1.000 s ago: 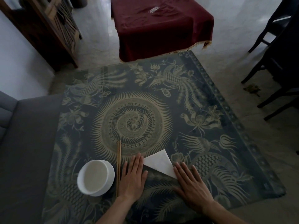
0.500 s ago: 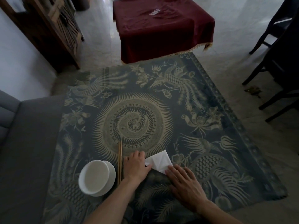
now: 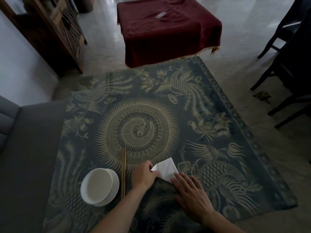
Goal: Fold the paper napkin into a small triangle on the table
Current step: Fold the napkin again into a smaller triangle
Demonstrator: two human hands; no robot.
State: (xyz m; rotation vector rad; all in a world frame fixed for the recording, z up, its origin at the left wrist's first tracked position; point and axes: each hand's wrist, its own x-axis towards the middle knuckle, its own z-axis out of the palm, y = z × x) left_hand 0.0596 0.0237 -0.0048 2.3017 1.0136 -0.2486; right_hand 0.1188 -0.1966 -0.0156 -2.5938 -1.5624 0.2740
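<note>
Head view, near edge first: my right hand [image 3: 191, 193] lies flat on the table [image 3: 252, 182], fingers spread, fingertips pinning the near corner of the napkin [image 3: 165, 169]; nothing grasped, just pressing. Left hand [image 3: 143, 176] is curled with its grip pinched on the napkin's left corner, lifting that flap and carrying it across. The napkin sits on the table between both hands, white, already a folded triangle with creases showing, now partly doubled over. Progress, my read: late stage, the larger triangle is done, this fold halves it; left to do is laying the flap down, lining up the edges and pressing the crease. Versus a second ago: then both hands lay flat beside a fully flat triangle; since then the left hand has closed on the corner and the shape looks smaller and raised. Left of the hands, chopsticks [image 3: 123, 172] and a white bowl [image 3: 99, 185] haven't moved. Farther out, a red-draped table [image 3: 168, 31].
</note>
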